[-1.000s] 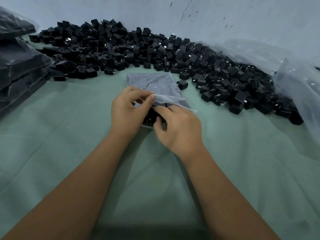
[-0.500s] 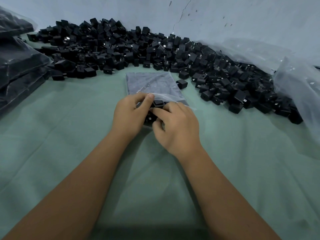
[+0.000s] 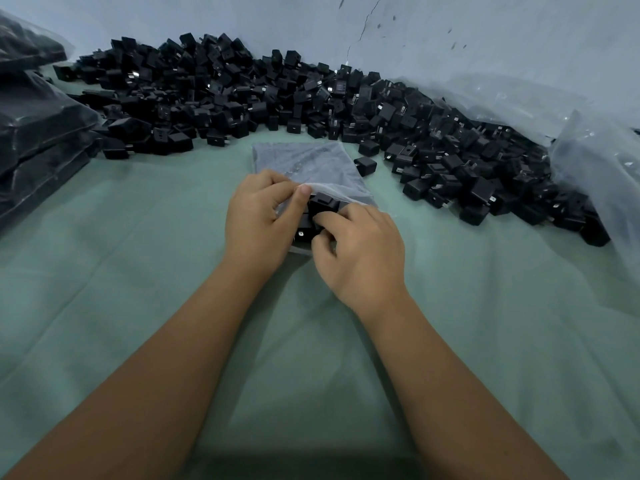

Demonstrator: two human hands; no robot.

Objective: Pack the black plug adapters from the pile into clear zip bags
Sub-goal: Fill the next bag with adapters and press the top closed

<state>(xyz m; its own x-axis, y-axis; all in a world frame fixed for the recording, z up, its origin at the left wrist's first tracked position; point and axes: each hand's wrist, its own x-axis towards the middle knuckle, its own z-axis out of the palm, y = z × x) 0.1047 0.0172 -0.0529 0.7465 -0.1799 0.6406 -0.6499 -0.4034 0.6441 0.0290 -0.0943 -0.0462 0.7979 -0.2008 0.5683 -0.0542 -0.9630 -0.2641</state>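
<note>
Two bare forearms run up from the near edge of the green cloth (image 3: 138, 271) that covers the work surface, and we see them meet at its middle. Our left hand (image 3: 258, 216) pinches the raised upper lip of a clear zip bag (image 3: 311, 164) between thumb and forefinger, holding its mouth open toward us. Our right hand (image 3: 360, 251) is curled around a black plug adapter (image 3: 322, 202), fingers closed on it, right at that mouth; a few more adapters (image 3: 304, 230) sit just inside the near end, one showing a small pale mark we cannot read. The bag lies flat with its long axis running from us toward the far edge, its far part looking empty.

Just beyond its far right corner one loose adapter (image 3: 365, 164) sits apart. Behind, the pile (image 3: 242, 91) of adapters stretches along the far edge against the wall (image 3: 485, 29). At the left edge lie filled dark bags (image 3: 31, 126); at the right edge, crumpled clear plastic (image 3: 595, 161). No writing is legible anywhere.
</note>
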